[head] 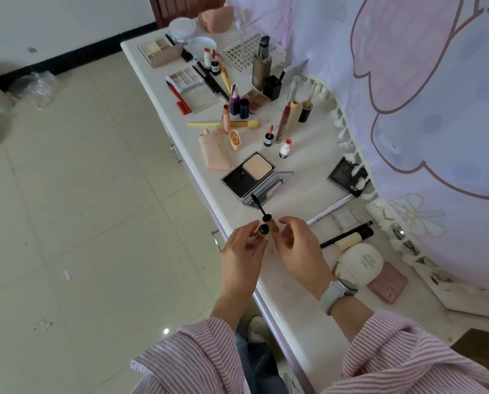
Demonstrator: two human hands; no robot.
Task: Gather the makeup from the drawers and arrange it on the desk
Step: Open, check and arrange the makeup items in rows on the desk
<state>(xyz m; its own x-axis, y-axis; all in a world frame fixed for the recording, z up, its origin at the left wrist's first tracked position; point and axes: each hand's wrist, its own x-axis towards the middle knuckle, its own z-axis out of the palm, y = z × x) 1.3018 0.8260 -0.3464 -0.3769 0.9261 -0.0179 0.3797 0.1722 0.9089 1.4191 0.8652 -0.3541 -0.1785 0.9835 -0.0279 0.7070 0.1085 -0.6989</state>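
Along the right side of the view runs a white desk [300, 282], its top crowded with makeup from the far corner to the near edge. Behind it hangs a lilac curtain [425, 81] with a tasselled hem. Tiled floor [81, 194] fills the left side. An open powder compact [259, 177] lies flat near the middle of the desk, a peach tube [213, 153] just beside it. Farther back stand a dark pump bottle [261, 66] and two eyeshadow palettes [186, 83]. A white pouch [361, 264] rests near the right wrist. Both hands hover above the desk's front edge. The left hand [240, 254] grips a gold mascara tube [261, 231], mouth open upward. The right hand [300, 245] pinches the mascara wand [261, 207] by its cap, brush pointing away, clear of the tube.
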